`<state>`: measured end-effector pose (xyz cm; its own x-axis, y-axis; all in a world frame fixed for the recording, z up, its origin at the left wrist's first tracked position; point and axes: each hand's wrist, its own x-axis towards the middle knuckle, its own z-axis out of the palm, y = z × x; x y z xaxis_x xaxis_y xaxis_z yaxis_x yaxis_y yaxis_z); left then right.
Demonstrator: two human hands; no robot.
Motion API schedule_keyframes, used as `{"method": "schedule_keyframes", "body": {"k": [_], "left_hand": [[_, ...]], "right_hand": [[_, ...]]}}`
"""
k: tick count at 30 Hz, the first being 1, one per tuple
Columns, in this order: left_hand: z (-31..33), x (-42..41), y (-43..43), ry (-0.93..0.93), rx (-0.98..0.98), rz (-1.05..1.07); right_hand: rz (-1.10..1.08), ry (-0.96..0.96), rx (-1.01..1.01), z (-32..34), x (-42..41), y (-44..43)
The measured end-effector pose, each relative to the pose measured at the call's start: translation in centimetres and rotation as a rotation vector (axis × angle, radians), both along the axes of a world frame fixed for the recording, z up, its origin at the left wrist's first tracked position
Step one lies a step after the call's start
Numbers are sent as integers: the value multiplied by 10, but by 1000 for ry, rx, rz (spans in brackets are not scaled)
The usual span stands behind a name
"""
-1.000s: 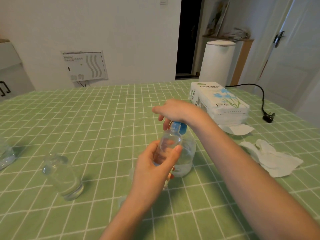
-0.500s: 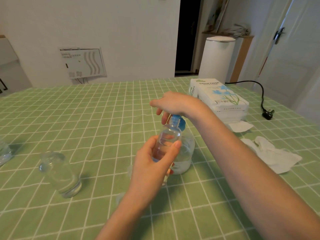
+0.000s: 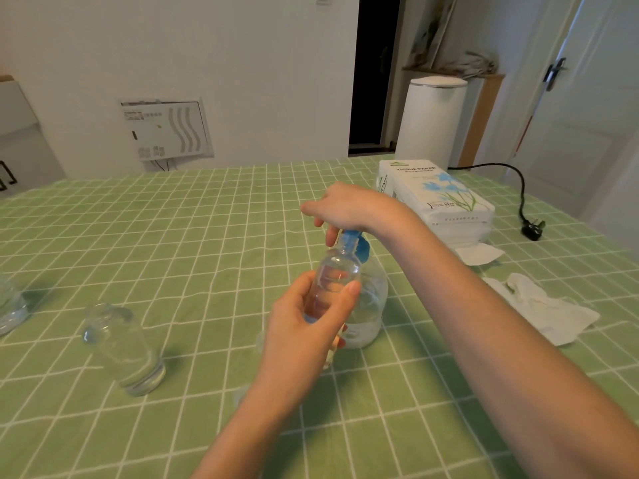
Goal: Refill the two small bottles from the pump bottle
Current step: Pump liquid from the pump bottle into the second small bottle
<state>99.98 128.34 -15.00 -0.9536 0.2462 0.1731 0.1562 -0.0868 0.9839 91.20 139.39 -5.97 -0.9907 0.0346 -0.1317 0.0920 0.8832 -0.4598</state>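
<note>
My left hand grips a small clear bottle and holds it upright with its open neck right under the blue spout. Behind it stands the clear pump bottle with a blue pump head and a little liquid at the bottom. My right hand rests on top of the pump head, fingers curled over it. A second small clear bottle stands uncapped on the green checked tablecloth at the left.
A tissue pack lies at the back right with a loose tissue in front. A crumpled white tissue lies to the right. A black plug and cable rest near the right edge. Another clear container shows at the far left.
Both hands and the bottles keep almost the same pose; the view has shifted slightly. The right hand stays on the pump head.
</note>
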Motion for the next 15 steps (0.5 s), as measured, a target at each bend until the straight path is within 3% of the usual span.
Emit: {"method": "schedule_keyframes", "body": {"k": [15], "left_hand": [[-5, 0, 0, -23, -23, 17]], "right_hand": [[3, -29, -3, -8, 2, -1]]}}
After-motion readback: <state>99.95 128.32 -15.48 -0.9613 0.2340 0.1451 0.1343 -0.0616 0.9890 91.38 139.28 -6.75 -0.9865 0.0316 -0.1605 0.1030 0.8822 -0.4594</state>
